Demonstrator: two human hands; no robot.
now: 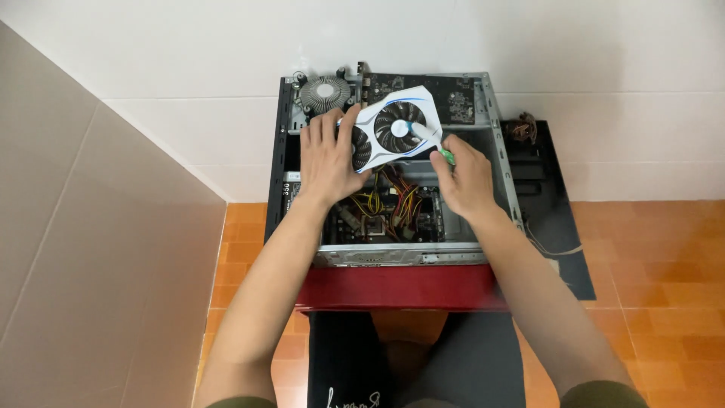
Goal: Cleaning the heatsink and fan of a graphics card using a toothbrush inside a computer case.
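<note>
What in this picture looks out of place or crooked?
The white two-fan graphics card sits tilted above the open computer case, not seated flat. The left hand steadies it, and the right hand holds a green-handled tool against one fan. Loose yellow and red cables lie tangled below.

Bare forearms; olive-green short sleeves; dark trousers, small white script marking.

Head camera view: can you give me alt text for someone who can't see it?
A person's left hand steadies a white two-fan graphics card over an open computer case, while the right hand holds a green-handled brush against one fan. The case lies on an orange tiled floor beside a white wall.
</note>
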